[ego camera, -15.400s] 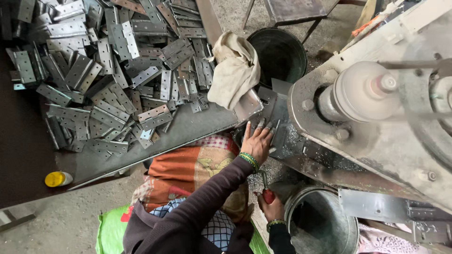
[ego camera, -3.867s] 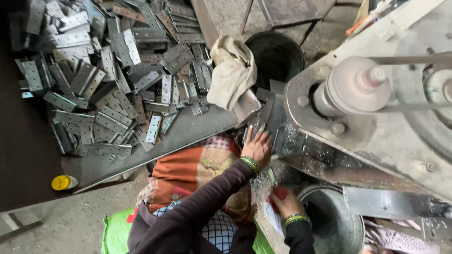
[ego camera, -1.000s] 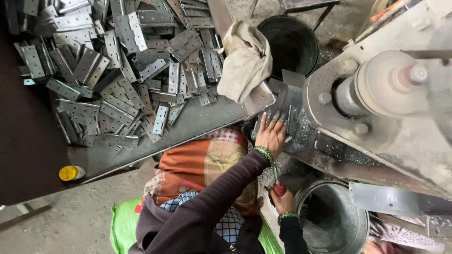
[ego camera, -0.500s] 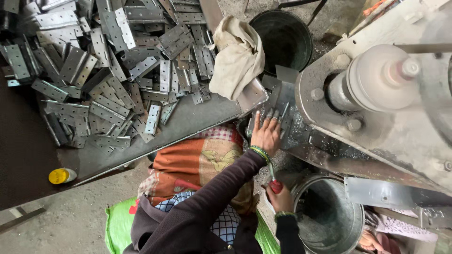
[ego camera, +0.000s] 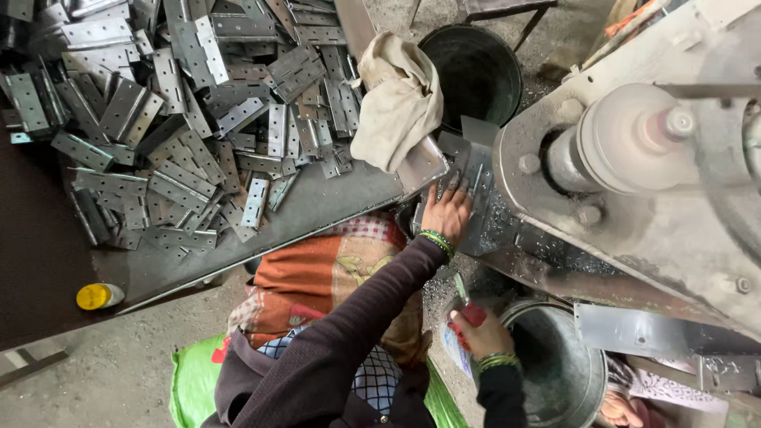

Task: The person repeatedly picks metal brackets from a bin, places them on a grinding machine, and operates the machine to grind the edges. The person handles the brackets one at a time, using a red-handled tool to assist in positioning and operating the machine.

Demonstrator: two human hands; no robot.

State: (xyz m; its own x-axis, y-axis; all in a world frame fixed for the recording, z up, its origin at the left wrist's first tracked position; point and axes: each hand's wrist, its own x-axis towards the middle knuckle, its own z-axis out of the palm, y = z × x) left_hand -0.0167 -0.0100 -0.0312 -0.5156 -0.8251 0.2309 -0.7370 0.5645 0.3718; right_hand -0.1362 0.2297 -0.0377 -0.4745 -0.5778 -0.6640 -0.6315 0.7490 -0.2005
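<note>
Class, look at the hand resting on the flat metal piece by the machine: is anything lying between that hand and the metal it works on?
Nothing visible: the left hand lies flat, fingers spread, directly on the metal plate beside the machine.

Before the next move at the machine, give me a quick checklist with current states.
1. Left hand flat on the metal plate at the machine: ok.
2. Right hand gripping a red-handled tool: ok.
3. Left fingers clear of the spindle: ok, apart.
4. Spindle stopped: cannot tell.
5. Metal bucket under the machine edge: ok.
6. Cloth clear of the hands: ok, on the tray corner.
</note>
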